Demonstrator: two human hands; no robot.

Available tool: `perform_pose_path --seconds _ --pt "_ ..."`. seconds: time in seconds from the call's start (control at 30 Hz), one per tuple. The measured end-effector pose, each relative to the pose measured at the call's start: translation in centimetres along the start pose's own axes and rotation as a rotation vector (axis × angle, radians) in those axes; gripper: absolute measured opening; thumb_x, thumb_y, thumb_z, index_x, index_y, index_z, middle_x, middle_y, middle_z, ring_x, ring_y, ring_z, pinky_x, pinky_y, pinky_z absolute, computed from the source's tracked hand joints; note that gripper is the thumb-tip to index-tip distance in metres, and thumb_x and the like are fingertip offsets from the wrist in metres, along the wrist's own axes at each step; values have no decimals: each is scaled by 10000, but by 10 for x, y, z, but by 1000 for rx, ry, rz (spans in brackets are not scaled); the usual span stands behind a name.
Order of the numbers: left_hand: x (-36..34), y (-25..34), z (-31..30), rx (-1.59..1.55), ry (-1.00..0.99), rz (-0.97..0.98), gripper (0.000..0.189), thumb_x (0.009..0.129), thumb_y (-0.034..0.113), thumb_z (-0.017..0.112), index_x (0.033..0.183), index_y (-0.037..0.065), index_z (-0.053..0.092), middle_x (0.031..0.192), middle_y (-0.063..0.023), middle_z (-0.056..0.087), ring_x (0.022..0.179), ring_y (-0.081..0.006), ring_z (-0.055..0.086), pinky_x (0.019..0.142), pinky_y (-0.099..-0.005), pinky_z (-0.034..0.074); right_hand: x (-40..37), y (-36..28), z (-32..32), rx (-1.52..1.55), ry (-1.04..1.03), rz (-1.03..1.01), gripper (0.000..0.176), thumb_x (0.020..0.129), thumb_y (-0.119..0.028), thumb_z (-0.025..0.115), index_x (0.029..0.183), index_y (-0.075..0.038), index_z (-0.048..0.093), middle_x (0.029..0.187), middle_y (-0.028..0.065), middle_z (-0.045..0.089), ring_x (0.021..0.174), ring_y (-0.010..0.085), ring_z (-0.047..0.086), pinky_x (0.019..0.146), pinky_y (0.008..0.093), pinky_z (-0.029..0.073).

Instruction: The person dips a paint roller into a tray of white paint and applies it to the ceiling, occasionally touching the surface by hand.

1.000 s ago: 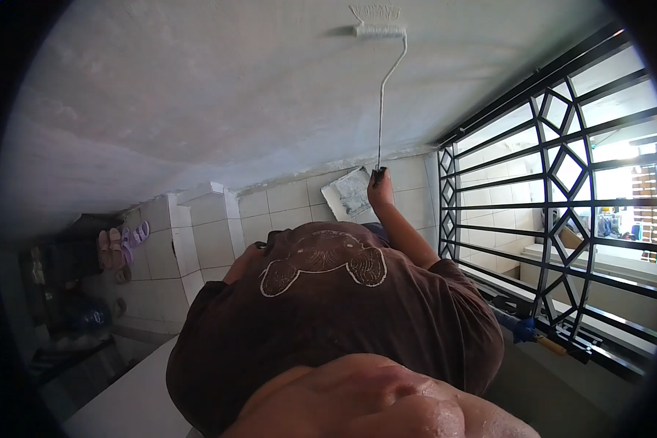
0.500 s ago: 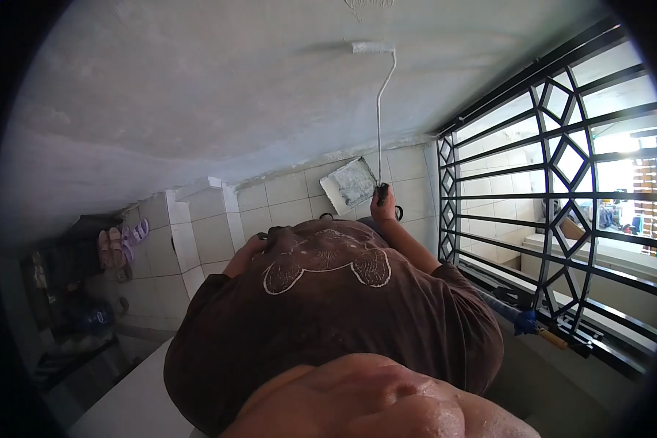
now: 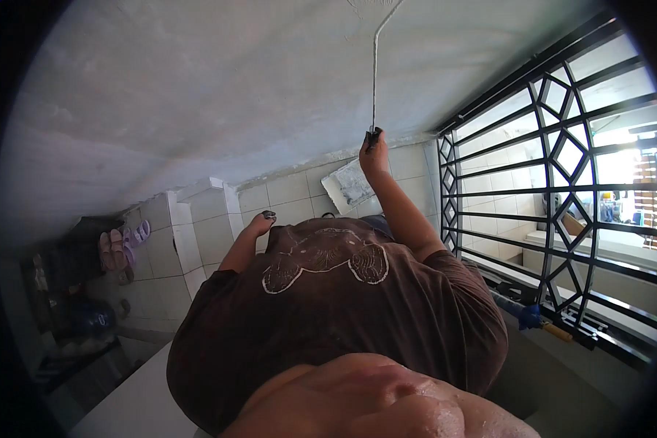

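My right hand (image 3: pixel 374 155) is closed round the dark grip of a paint roller (image 3: pixel 374 80), its arm stretched out toward the wall. The roller's thin white rod rises from the grip and bends right near the top; the roller head is outside the view. On the floor tiles, beyond my body, lies a paint tray (image 3: pixel 333 191) with white-grey paint marks, partly behind my right forearm. My left hand (image 3: pixel 258 223) is beside my waist with its fingers curled round something small and dark that I cannot make out.
A grey-white wall (image 3: pixel 197 87) spans the front, with a rough patch near the top. Black metal bars (image 3: pixel 562 157) stand at right, with a blue-wrapped tool (image 3: pixel 531 317) below them. Pink slippers (image 3: pixel 111 250) and purple slippers (image 3: pixel 136 233) are at left, near a white step (image 3: pixel 201 191).
My right hand has moved up and away from my body, taking the roller head out of view. My left hand has come out from beside the shirt and now shows more fully.
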State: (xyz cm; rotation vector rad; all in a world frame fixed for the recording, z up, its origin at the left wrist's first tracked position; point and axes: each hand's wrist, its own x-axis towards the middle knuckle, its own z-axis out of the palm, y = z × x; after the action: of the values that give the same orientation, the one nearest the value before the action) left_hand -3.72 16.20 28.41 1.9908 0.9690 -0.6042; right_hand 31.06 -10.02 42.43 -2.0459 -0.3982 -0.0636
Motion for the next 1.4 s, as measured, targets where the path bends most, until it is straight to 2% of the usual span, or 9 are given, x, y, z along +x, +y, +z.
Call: perform_pose_path --seconds 0.13,0.23,0.37,0.57,0.67,0.93,1.0,1.2,1.4 --pt "-2 -4 0 -210 -38 -35 368 795 274 617 1079 41 636 1011 -171 669 963 -288 629 833 -378 485 -15 30 33 -42 -43 77 248 889 -121 525 1077 13 436 878 275 606 838 466 578 686 508 463" --pt "-4 -20 7 -64 -5 -112 377 790 267 622 1096 47 635 1033 -175 665 985 -289 624 842 -377 483 -49 42 34 -109 -126 221 341 869 -131 545 1149 22 424 909 295 598 861 474 572 710 521 461" --pt "-20 -59 16 -73 -24 53 390 791 268 624 1118 55 629 1025 -171 667 960 -282 630 830 -374 486 -103 91 39 -164 -145 207 479 888 -139 528 1273 79 347 893 289 612 853 473 575 726 522 457" --pt "-49 -93 17 -22 -168 -112 425 814 296 633 1160 49 614 1037 -163 662 936 -254 636 812 -348 501 -138 107 24 -203 -363 396 453 893 -146 522 1252 85 370 888 297 608 851 482 567 717 520 455" --pt "-55 -98 17 121 -202 -83 423 826 281 634 1173 42 605 1015 -162 663 896 -243 633 788 -354 505 -152 121 30 -182 -278 307 459 888 -161 534 1245 82 380 866 303 604 845 482 566 698 522 452" --pt "-13 -71 11 -168 -73 -13 391 821 282 627 1126 37 618 943 -157 671 851 -239 631 760 -352 499 -77 39 23 -100 -94 233 380 902 -141 519 1198 76 424 876 298 610 841 459 588 687 515 447" --pt "-10 -47 7 -121 -46 21 366 819 272 610 1097 35 624 909 -156 677 855 -246 635 758 -364 492 -34 18 21 70 33 40 284 897 -116 528 1110 61 468 800 265 610 761 430 600 633 473 455" --pt "1 -31 12 -97 -57 50 377 808 270 605 1107 41 627 1007 -167 670 933 -271 633 829 -367 485 30 -20 -16 128 3 108 191 889 -100 531 1012 31 466 772 240 607 745 440 594 608 454 466" --pt "15 -74 24 -23 -95 132 381 810 278 618 1116 52 631 1020 -168 668 941 -272 632 833 -348 487 -36 96 -2 -87 -50 140 283 897 -142 520 1113 30 459 853 279 608 809 462 588 674 482 470"
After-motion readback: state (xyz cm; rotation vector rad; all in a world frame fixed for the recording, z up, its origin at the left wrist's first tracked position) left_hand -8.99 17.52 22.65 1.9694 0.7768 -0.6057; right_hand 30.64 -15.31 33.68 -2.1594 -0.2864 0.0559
